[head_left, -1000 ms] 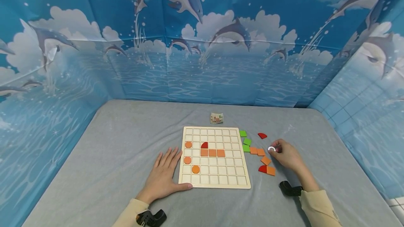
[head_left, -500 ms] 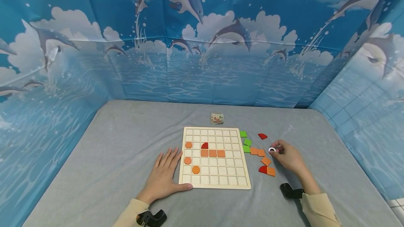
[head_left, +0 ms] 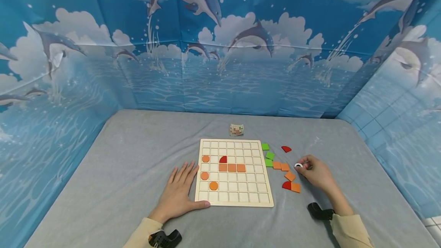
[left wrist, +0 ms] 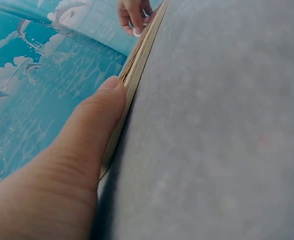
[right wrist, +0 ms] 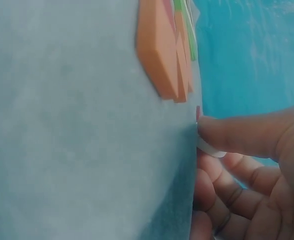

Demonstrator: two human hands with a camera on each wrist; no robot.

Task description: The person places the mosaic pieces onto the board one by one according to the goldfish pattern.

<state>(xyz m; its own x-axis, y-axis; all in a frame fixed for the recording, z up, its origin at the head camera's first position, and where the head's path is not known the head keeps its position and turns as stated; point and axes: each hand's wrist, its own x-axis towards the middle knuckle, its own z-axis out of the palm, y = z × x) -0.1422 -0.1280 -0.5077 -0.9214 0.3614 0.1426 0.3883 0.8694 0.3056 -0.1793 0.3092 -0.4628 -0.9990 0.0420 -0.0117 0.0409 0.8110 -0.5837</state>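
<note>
A square wooden grid board lies on the grey cloth. On it sit three orange discs, a red quarter-circle tile and a row of three orange square tiles. My left hand lies spread at the board's lower left corner, thumb against the near edge, as the left wrist view also shows. Right of the board, my right hand pinches a small white round piece with a dark centre between thumb and fingers. In the right wrist view the thumb covers most of that white piece.
Loose green tiles, orange tiles and red quarter-circle tiles lie between the board and my right hand. A small patterned card rests beyond the board's far edge. A dolphin-print curtain surrounds the table.
My right hand has shifted slightly toward me and to the right with the white piece, whose dark centre has come into view. The left hand and the board stay put.
</note>
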